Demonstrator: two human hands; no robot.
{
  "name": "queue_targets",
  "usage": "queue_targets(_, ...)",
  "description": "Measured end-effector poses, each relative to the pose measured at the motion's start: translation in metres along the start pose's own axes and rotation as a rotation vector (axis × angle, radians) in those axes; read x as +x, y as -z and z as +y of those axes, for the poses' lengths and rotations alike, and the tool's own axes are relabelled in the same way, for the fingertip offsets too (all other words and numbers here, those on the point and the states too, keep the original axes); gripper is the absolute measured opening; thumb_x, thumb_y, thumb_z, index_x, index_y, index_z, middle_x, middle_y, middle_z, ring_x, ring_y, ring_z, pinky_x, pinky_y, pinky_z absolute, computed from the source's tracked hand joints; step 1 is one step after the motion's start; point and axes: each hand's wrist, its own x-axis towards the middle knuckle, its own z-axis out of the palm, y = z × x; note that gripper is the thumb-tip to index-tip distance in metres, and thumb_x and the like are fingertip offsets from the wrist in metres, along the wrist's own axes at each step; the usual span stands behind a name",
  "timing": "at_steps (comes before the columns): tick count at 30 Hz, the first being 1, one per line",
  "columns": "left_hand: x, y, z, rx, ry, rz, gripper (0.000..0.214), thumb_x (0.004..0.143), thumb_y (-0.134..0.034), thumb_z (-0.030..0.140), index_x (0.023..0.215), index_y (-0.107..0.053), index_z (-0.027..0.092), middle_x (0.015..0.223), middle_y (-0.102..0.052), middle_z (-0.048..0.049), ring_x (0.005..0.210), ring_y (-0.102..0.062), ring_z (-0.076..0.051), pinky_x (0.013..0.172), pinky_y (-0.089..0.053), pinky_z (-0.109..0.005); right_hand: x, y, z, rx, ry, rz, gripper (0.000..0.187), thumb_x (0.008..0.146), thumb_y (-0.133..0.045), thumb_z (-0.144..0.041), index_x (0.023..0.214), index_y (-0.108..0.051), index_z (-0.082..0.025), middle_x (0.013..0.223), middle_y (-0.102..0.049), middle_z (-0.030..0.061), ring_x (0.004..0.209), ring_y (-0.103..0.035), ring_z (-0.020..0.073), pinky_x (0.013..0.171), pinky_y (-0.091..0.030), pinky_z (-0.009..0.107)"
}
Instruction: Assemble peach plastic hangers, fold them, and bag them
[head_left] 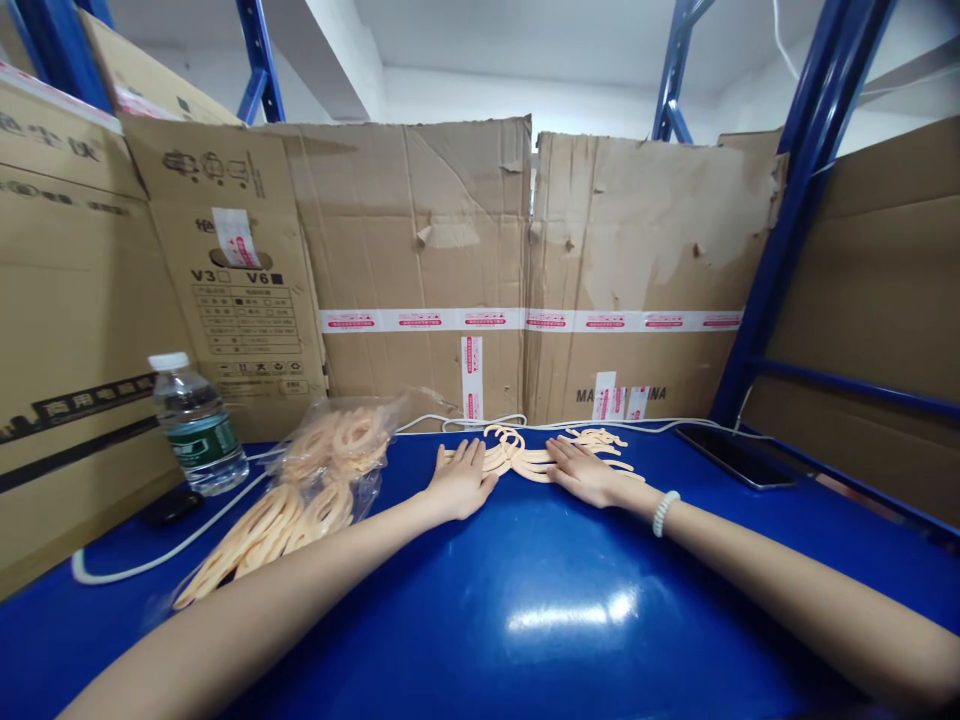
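- Rested left hand (460, 483) palm-down on pale curved strips (512, 453), fingers slightly spread.
- Rested right hand (583, 472) palm-down on the strips' other end, fingers slightly fanned.
- Saw strips crossing between both hands, on blue tabletop (450, 620), near cardboard panels (420, 260).
- Noted bagged coils (319, 510), water bottle (199, 440) leftward; phone (735, 457) rightward.

Capped bottle (198, 440), dark phone (731, 457), white cable (112, 578), taped cardboard panels (420, 265)
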Motion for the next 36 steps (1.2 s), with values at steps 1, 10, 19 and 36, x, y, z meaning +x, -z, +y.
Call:
queue_targets(1,-0.005,0.004,0.004,-0.003,-0.006,-0.007,0.05,0.094,-0.055,0.034,0.139,-0.044,0.016,0.147,-0.041,-0.0162,0.134,-0.039,-0.036,0.108,-0.03,-0.061,0.0,-0.001,0.001,0.002,-0.001,0.006,0.067,0.096,-0.029,-0.046,0.144,-0.038,0.0,0.15,-0.032,0.0216,0.142,-0.025,0.0327,0.116,-0.021,0.048)
queue_targets(10,-0.098,0.035,0.027,-0.219,-0.307,-0.154,0.066,0.092,-0.043,0.032,0.151,-0.023,0.009,0.157,-0.025,-0.0154,0.144,-0.024,-0.028,0.117,-0.026,-0.045,0.01,0.04,0.047,-0.023,-0.148,0.258,0.045,0.098,-0.037,-0.031,0.135,-0.052,-0.01,0.136,-0.056,0.0178,0.128,-0.049,0.0287,0.107,-0.037,0.041)
queue_targets(19,-0.104,0.001,0.01,-0.573,-0.316,0.016,0.041,0.093,-0.045,0.018,0.133,-0.048,0.024,0.137,-0.055,-0.0071,0.132,-0.044,-0.023,0.113,-0.034,-0.041,0.017,0.04,0.105,-0.072,-0.248,0.207,0.021,0.094,-0.057,-0.032,0.108,-0.063,-0.016,0.113,-0.064,0.007,0.098,-0.063,0.019,0.088,-0.052,0.041)
queue_targets(36,-0.103,0.007,0.009,-0.868,-0.146,0.113,0.034,0.089,-0.05,0.013,0.119,-0.055,0.028,0.118,-0.063,-0.0046,0.112,-0.058,-0.023,0.099,-0.044,-0.036,0.008,0.036,0.086,0.227,-0.182,0.66,0.026,0.082,-0.058,-0.037,0.085,-0.072,-0.015,0.088,-0.072,0.0137,0.078,-0.067,0.0276,0.076,-0.052,0.04)
